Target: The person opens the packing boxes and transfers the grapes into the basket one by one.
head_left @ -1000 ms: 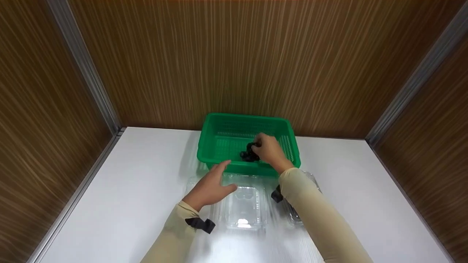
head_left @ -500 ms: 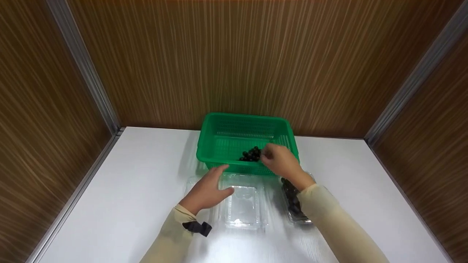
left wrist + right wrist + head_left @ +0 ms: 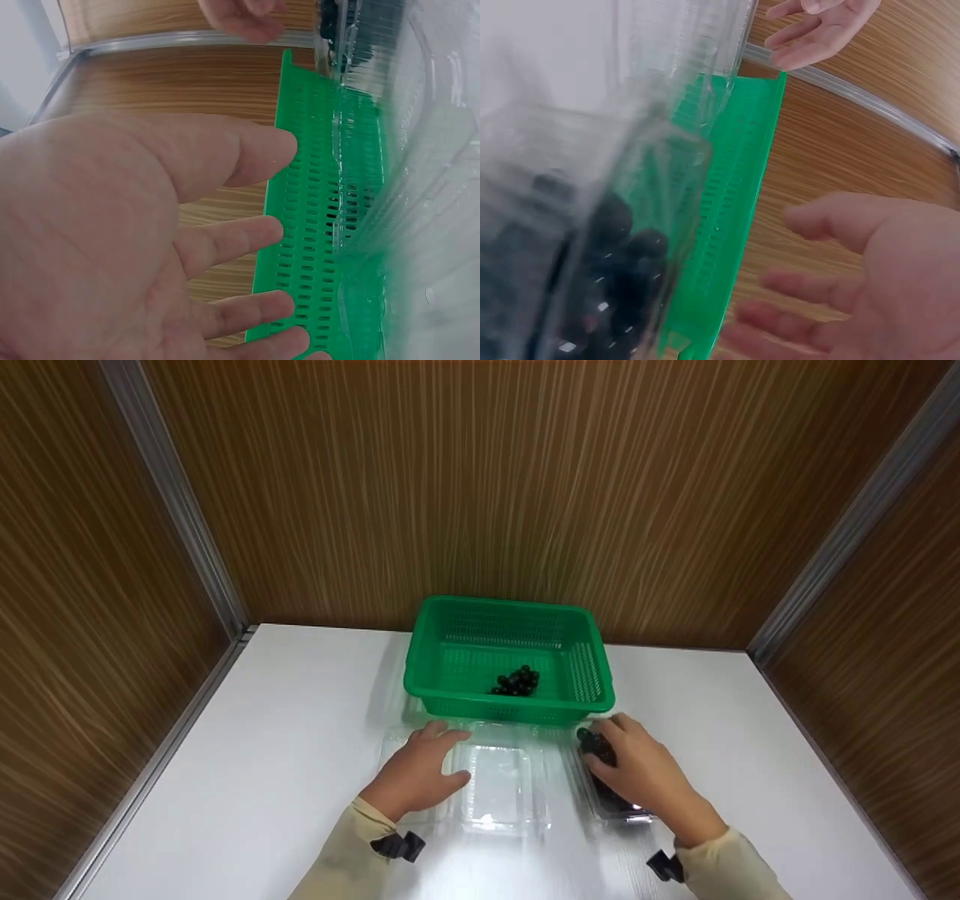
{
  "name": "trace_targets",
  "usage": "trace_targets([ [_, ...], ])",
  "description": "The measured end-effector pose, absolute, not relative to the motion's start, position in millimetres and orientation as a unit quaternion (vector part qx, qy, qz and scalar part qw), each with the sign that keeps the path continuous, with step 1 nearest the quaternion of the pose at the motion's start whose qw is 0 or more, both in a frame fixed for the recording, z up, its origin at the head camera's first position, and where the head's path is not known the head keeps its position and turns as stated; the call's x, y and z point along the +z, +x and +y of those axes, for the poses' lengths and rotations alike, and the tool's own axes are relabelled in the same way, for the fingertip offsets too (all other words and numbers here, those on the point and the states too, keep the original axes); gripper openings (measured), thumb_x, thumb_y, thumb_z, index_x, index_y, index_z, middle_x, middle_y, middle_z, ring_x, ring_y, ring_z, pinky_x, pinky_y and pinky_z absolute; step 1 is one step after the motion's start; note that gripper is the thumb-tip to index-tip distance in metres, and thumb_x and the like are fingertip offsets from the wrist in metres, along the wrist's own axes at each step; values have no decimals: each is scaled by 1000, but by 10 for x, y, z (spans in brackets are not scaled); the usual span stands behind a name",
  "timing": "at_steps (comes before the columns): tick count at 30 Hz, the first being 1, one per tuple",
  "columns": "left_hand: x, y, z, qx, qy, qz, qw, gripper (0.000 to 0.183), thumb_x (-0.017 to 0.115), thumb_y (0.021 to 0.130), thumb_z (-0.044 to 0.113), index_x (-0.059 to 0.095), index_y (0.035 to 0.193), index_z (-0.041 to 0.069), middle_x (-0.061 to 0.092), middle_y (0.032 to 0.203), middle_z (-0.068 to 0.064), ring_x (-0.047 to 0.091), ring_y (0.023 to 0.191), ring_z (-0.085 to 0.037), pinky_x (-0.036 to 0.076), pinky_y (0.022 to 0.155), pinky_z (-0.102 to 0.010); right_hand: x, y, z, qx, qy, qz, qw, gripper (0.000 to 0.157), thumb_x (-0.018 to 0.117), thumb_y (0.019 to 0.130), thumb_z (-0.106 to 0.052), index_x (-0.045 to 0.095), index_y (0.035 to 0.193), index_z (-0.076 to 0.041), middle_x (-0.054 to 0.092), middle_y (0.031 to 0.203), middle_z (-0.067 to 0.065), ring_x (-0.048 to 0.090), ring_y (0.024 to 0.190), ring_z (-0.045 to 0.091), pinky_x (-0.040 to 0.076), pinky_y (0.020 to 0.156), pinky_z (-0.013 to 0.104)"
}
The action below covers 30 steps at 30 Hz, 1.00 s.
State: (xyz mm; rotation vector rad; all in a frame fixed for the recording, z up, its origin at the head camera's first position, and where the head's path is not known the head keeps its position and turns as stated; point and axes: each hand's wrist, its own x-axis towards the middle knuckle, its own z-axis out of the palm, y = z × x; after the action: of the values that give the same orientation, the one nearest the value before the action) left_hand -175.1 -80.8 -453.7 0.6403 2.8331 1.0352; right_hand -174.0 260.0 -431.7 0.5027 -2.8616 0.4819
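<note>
The step in hand seems to be reaching for dark grapes in the clear container; the right hand, fingers apart over them, probably needs a gentle pinch next. The left hand spreads its fingers by the clear clamshell. A small bunch lies in the green basket. The right hand partly hides the container, leaving contact unclear

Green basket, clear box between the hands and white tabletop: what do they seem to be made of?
Green basket: probably moulded plastic, low sheen, judging by its even colour and rows of slots.
Clear box between the hands: likely thin, glossy plastic; it is see-through, with ribbed edges and bright highlights.
White tabletop: smooth, slightly reflective; perhaps laminate or painted board, I cannot tell which.
</note>
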Motion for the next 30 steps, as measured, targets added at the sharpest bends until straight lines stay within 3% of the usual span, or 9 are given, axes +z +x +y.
trace_targets([
  [6,-4598,-1692,-772,308,198,930,42,55,72,95,31,58,147,16,39,158,-26,40,144,-47,46,106,-62,-4471,-1591,2773,146,172,-969,100,50,83,87,-25,65,126,2,60,123,18,64,109,38,54,90,55],
  [17,-4665,-1653,-673,288,192,936,67,55,71,96,35,60,146,15,38,157,-31,46,139,-50,44,107,-62,-4545,-1517,2861,147,151,-975,66,59,79,90,-37,64,133,0,58,130,21,63,115,41,53,91,60],
  [30,-4757,-1640,-637,285,193,939,18,41,73,93,24,68,127,3,54,140,-27,64,118,-43,53,97,-55,-4575,-1439,2810,124,151,-978,71,61,78,91,-43,66,134,-2,60,132,23,62,117,43,52,95,61],
])
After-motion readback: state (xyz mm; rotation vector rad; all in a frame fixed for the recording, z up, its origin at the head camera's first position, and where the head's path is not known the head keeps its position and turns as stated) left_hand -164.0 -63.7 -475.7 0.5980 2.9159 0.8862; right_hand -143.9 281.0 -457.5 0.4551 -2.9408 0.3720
